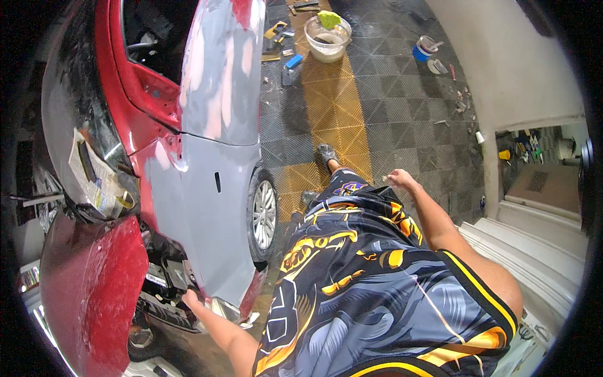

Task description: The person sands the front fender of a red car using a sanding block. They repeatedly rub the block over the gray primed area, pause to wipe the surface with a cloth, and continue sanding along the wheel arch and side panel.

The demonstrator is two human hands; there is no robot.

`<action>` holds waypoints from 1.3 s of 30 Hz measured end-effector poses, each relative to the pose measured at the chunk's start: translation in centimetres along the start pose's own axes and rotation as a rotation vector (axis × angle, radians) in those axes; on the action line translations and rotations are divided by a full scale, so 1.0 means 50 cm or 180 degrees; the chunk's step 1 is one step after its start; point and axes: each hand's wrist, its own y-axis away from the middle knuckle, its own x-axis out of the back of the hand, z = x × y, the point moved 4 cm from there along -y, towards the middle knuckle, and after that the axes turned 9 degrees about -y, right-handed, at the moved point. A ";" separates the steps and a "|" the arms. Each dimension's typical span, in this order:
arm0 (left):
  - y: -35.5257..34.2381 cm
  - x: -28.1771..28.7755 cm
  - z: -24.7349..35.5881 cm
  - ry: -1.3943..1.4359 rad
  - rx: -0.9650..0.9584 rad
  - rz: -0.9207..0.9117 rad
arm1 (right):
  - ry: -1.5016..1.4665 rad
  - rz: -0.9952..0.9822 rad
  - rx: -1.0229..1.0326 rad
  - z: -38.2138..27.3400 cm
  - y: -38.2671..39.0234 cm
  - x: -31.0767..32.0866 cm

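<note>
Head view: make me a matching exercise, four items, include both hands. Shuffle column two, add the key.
Column one
1. Left hand
2. Right hand
3. Bucket
4. Wheel

Column two
A. Yellow-green item at its rim
B. Silver, with many spokes
C. Out over the tiled floor
D. By the opening next to the grey panel

Pairs: 1-D, 2-C, 3-A, 4-B

Patched grey and red on the car (188, 213) at left; checkered grey, banded ochre on the floor (408, 107); black-and-gold on the jersey (377, 295).
</note>
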 end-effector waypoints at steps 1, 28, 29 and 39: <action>-0.001 -0.006 -0.003 -0.0096 -0.0050 0.0051 | 0.0002 0.0103 0.0019 0.009 -0.002 0.009; 0.655 -0.214 0.591 0.2181 -0.1234 -0.2341 | 0.0051 0.0355 0.0990 -0.314 0.007 0.067; 0.666 -0.250 0.599 0.1986 -0.1219 -0.2571 | -0.0107 0.0486 0.0987 -0.315 0.048 0.071; 0.602 -0.573 0.514 0.0430 -0.2461 -0.2683 | 0.0410 0.0155 -0.1305 0.336 0.265 0.002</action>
